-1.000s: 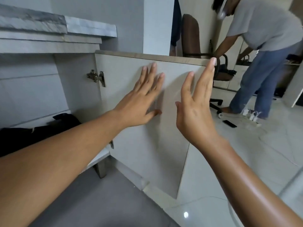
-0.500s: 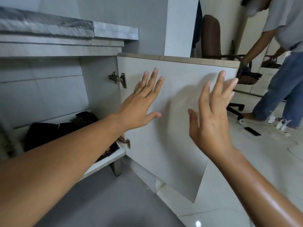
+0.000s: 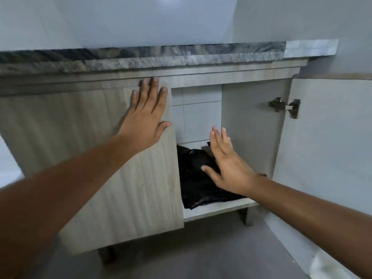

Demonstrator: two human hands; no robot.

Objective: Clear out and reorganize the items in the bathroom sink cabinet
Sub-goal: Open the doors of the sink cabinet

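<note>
Both hands spread empty: left [image 3: 146,115] flat on woodgrain door [image 3: 112,168], right [image 3: 227,168] over crumpled, possibly plastic, black bag [image 3: 195,178].

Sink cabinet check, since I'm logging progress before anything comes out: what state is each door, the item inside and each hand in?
Left door: shut or nearly shut.
Right door: swung wide open, hinge exposed.
Black bag: lying crumpled on the cabinet shelf.
Left hand: open, palm flat on the left door.
Right hand: open, fingers spread, in front of the black bag, holding nothing.
</note>
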